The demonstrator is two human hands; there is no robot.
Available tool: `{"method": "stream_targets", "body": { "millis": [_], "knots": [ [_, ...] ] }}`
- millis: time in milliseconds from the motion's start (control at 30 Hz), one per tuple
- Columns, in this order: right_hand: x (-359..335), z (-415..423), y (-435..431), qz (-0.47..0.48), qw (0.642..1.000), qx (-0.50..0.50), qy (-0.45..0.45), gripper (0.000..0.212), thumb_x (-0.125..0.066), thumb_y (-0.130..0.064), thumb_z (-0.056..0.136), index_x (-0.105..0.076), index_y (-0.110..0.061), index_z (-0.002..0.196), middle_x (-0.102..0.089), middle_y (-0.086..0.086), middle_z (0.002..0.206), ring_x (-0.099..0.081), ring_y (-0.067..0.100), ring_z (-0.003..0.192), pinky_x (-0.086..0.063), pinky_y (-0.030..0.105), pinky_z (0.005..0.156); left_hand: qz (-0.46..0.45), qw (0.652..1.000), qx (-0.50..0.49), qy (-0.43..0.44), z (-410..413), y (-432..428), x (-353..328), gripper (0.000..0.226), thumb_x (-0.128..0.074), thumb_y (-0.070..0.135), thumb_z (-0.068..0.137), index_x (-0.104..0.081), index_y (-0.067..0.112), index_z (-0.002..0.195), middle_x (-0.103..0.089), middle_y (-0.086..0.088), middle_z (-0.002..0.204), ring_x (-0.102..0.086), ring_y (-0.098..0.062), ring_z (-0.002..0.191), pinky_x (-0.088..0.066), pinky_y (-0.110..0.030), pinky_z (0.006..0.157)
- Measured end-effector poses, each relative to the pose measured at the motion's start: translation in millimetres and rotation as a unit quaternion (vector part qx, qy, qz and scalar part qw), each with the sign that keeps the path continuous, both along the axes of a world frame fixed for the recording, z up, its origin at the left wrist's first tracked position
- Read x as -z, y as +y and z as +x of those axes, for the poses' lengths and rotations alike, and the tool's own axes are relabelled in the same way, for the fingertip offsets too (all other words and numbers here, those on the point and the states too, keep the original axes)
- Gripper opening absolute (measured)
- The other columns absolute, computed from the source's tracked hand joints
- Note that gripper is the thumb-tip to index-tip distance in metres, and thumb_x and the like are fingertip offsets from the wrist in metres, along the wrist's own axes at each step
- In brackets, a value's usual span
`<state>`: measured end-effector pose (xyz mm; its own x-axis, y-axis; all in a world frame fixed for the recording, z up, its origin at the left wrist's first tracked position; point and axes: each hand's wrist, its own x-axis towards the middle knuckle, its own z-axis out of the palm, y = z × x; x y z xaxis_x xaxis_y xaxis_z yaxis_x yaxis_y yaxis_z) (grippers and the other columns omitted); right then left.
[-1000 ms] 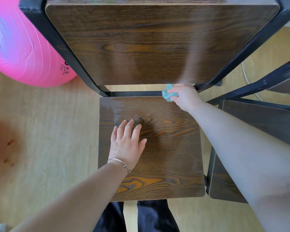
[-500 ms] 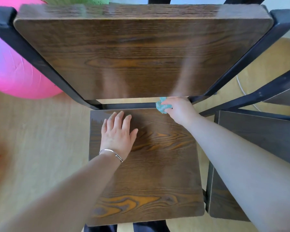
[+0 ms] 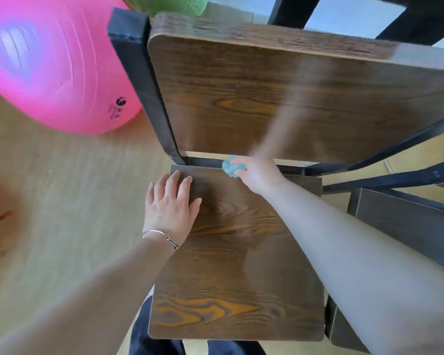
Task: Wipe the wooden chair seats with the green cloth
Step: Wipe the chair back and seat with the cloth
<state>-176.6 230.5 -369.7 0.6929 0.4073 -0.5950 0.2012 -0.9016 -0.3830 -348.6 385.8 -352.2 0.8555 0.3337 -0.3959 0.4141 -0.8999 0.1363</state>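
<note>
The green cloth [image 3: 230,169] sits bunched at the back edge of the wooden chair seat [image 3: 241,265], just below the backrest [image 3: 280,98]. The right hand [image 3: 258,174] has its grip curled around the cloth, arm stretched forward across the seat. The left hand [image 3: 171,207] lies flat on the seat's back left corner, fingers straight and slightly spread, holding nothing.

The green cloth [image 3: 230,168] was largely covered by the right hand [image 3: 258,175]. The second chair seat [image 3: 405,224] was cut off at the right edge and crossed by the forearm [image 3: 356,252]. The print on the pink ball [image 3: 49,73], upper left, could not be read.
</note>
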Motion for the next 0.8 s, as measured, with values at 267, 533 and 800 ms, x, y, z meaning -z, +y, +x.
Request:
{"method": "stream_targets", "body": {
  "millis": [267,533,800],
  "knots": [
    [-13,-25,101,-0.013,0.995,-0.094,0.018,0.034,-0.045,-0.030,0.101,-0.056,-0.022,0.132,-0.064,0.006,0.118,-0.059,0.027,0.105,-0.047,0.030,0.089,-0.001,0.999,-0.038,-0.028,-33,42,-2,0.056,-0.039,0.049,0.095,-0.044,0.018,0.141,-0.040,-0.010,0.149,-0.030,-0.035,0.141,-0.026,-0.053,0.114],
    [-18,-46,89,0.070,0.989,-0.110,-0.071,0.020,-0.053,-0.008,0.081,-0.068,-0.021,0.086,-0.061,0.006,0.091,-0.055,0.028,0.087,-0.046,0.034,0.076,-0.001,0.998,-0.022,-0.058,-63,62,-18,0.053,-0.037,0.049,0.097,-0.048,0.018,0.138,-0.045,-0.010,0.146,-0.034,-0.034,0.138,-0.030,-0.055,0.112],
    [-19,-122,59,0.039,0.973,-0.117,-0.193,0.026,-0.068,-0.013,0.087,-0.064,-0.008,0.113,-0.059,0.007,0.116,-0.058,0.022,0.106,-0.054,0.035,0.090,-0.009,0.999,0.024,-0.042,-91,77,-26,0.055,-0.038,0.050,0.095,-0.049,0.018,0.138,-0.045,-0.011,0.145,-0.033,-0.034,0.138,-0.029,-0.055,0.113]
  ]
}}
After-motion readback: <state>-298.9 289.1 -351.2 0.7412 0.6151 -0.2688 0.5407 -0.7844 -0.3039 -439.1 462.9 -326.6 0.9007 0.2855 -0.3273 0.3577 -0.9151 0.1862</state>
